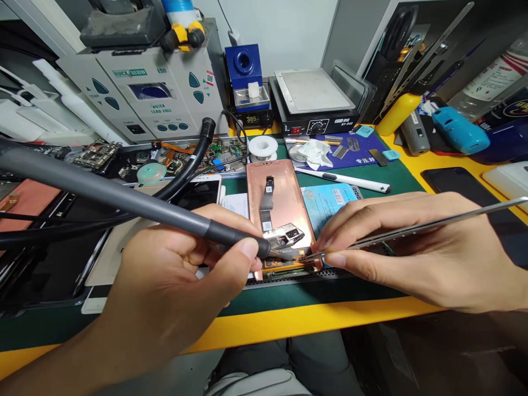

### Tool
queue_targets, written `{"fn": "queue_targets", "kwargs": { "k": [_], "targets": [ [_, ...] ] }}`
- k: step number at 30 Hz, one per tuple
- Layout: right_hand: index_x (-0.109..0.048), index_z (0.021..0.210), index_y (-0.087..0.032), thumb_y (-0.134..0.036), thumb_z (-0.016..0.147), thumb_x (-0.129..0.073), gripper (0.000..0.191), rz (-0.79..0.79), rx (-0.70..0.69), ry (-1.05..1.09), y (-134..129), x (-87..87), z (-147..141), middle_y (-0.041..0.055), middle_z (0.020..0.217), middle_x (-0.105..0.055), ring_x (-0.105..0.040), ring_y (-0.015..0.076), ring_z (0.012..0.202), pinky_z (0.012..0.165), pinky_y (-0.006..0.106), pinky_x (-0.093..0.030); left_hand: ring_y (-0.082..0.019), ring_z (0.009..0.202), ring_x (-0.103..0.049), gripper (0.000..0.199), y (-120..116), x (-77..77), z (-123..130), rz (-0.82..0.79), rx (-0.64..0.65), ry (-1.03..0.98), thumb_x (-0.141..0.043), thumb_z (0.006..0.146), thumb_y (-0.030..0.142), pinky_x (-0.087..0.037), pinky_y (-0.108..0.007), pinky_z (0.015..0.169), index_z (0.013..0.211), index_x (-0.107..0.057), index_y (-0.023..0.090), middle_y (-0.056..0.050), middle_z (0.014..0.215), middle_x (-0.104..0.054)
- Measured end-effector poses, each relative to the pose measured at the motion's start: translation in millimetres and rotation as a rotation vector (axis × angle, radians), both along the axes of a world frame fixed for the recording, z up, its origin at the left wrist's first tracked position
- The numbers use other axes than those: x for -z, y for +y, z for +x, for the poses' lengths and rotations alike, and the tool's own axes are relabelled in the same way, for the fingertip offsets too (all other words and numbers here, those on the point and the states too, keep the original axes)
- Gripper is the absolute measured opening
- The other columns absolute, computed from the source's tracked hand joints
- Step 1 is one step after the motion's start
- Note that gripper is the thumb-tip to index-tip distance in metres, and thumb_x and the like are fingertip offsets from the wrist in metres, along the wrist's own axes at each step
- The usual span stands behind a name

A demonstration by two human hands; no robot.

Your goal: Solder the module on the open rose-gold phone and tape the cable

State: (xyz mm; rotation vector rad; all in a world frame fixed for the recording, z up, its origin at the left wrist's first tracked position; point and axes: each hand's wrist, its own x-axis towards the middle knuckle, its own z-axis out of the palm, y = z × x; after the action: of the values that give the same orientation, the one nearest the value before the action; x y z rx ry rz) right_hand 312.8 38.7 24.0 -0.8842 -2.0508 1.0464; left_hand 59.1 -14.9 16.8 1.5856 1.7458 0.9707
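Observation:
A copper-coloured phone panel (pixel 284 192) lies on the green mat, with a grey flex cable (pixel 267 206) along it and an orange flex strip (pixel 284 265) at its near end. My left hand (pixel 185 269) is closed round a dark pen-shaped tool (pixel 165 212), whose narrow metal tip reaches the near end of the panel. From the right, my right hand (pixel 404 242) pinches thin metal tweezers (pixel 421 226). Their points meet the orange strip beside the tool's tip; whether they grip anything there is too small to tell.
Behind stand a grey control station (pixel 144 104), a blue iron holder (pixel 245 69), a flat heating plate (pixel 315 91) and a solder spool (pixel 263 147). A black hose (pixel 187 170) arches at the left over circuit boards. A white pen (pixel 355 180) and dark phone (pixel 466 192) lie right.

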Motion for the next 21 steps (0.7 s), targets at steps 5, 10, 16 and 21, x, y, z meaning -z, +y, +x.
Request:
{"fn": "queue_targets", "kwargs": {
  "k": [5, 10, 16, 21],
  "targets": [
    [-0.088, 0.08, -0.018, -0.019, 0.083, -0.094, 0.006, -0.013, -0.009, 0.001, 0.3, 0.0, -1.6, 0.0058, 0.082, -0.087, -0.082, 0.0216, 0.071, 0.064, 0.029, -0.069, -0.008, 0.037, -0.053, 0.016, -3.5, -1.6, 4.5, -0.018, -0.01, -0.04, -0.065, 0.088, 0.035, -0.053, -0.022, 0.051, 0.082, -0.079, 0.032, 0.01, 0.055, -0.071],
    [-0.089, 0.081, -0.018, -0.021, 0.085, -0.093, 0.006, -0.003, -0.002, -0.016, 0.5, -0.2, -1.7, 0.0061, 0.083, -0.087, -0.082, 0.0214, 0.071, 0.063, 0.028, -0.068, -0.006, 0.039, -0.056, 0.018, -5.3, -5.4, 7.2, -0.058, 0.004, -0.052, -0.063, 0.092, 0.032, -0.044, -0.02, 0.043, 0.086, -0.079, 0.031, 0.009, 0.067, -0.079],
    [-0.088, 0.08, -0.018, -0.019, 0.084, -0.092, 0.006, 0.004, -0.014, -0.017, 1.6, -0.8, -0.4, 0.006, 0.082, -0.087, -0.082, 0.0219, 0.071, 0.065, 0.029, -0.069, -0.009, 0.037, -0.052, 0.014, -1.1, -3.6, 2.7, -0.014, 0.027, 0.001, -0.065, 0.087, 0.035, -0.041, -0.022, 0.042, 0.082, -0.079, 0.033, 0.01, 0.055, -0.071],
    [-0.089, 0.08, -0.019, -0.02, 0.084, -0.092, 0.005, -0.003, -0.015, -0.01, 1.1, -0.5, -1.0, 0.006, 0.082, -0.087, -0.083, 0.0227, 0.072, 0.064, 0.029, -0.069, -0.011, 0.037, -0.053, 0.014, 0.5, -2.3, -0.1, 0.0, 0.019, 0.025, -0.066, 0.084, 0.037, -0.033, -0.025, 0.038, 0.081, -0.08, 0.033, 0.009, 0.045, -0.064]
  ]
}}
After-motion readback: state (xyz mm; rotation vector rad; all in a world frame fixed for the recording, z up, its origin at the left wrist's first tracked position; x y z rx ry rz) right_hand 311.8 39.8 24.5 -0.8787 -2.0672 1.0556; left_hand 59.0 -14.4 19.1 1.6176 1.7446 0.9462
